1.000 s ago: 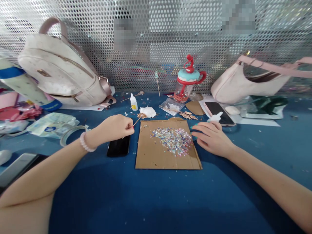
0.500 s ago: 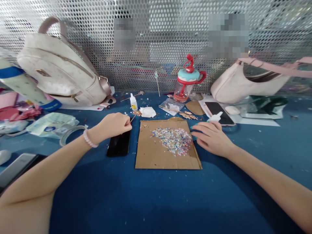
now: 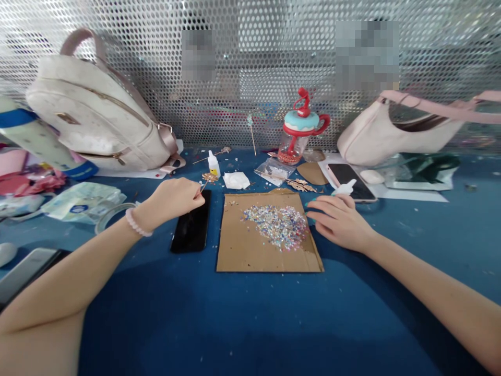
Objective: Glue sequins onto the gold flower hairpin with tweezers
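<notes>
Brown cardboard sheet (image 3: 250, 245) lies flat on the blue table (image 3: 250, 324) with a heap of sparkly beads (image 3: 278, 225) on it, and the right hand (image 3: 340, 222) rests at its right edge, fingers stretched out loose and holding nothing. The left hand (image 3: 172, 201) is curled shut, pinching a thin stick with a gold ornament (image 3: 209, 178) on its tip, right above the top end of a black phone (image 3: 191, 227) and just short of the little glue bottle (image 3: 213, 164) and a white tissue (image 3: 236, 180).
</notes>
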The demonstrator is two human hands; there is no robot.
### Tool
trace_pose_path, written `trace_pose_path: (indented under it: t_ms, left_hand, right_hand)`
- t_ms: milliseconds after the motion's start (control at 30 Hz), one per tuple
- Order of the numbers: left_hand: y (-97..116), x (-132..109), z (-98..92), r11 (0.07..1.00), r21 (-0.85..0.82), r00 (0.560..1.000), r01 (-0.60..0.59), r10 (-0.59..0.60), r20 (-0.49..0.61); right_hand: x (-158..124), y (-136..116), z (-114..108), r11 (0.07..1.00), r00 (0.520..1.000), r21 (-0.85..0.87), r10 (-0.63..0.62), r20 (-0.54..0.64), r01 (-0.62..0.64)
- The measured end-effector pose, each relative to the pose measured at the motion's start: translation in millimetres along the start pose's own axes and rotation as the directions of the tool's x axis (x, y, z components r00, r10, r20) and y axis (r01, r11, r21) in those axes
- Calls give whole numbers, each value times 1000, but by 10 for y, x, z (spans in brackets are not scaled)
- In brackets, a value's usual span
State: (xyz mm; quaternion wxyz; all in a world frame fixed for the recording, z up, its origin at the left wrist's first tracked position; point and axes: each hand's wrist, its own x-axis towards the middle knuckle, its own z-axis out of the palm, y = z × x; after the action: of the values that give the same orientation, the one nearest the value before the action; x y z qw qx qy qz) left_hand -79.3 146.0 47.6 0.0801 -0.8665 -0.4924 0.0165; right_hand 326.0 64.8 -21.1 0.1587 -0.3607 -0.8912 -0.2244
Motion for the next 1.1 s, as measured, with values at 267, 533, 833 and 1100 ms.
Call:
trace_pose_path:
  t_ms: [267, 533, 833, 1100]
  left_hand:
    - [487, -286, -230, 991, 22, 988, -133, 134, -78]
    - [1219, -1130, -140, 800, 104, 806, -590, 592, 15]
    - [1513, -1309, 71, 812, 18, 797, -584, 568, 205]
    - [1627, -1292, 118, 826, 18, 818, -563, 554, 155]
  right_hand:
    - [10, -10, -14, 1000, 1000, 2, 6, -10, -6]
    - [29, -6, -39, 997, 996, 41, 72, -52, -70]
    - [-20, 63, -4, 977, 986, 168, 149, -80, -134]
    - [-135, -35, -59, 959, 974, 183, 225, -22, -217]
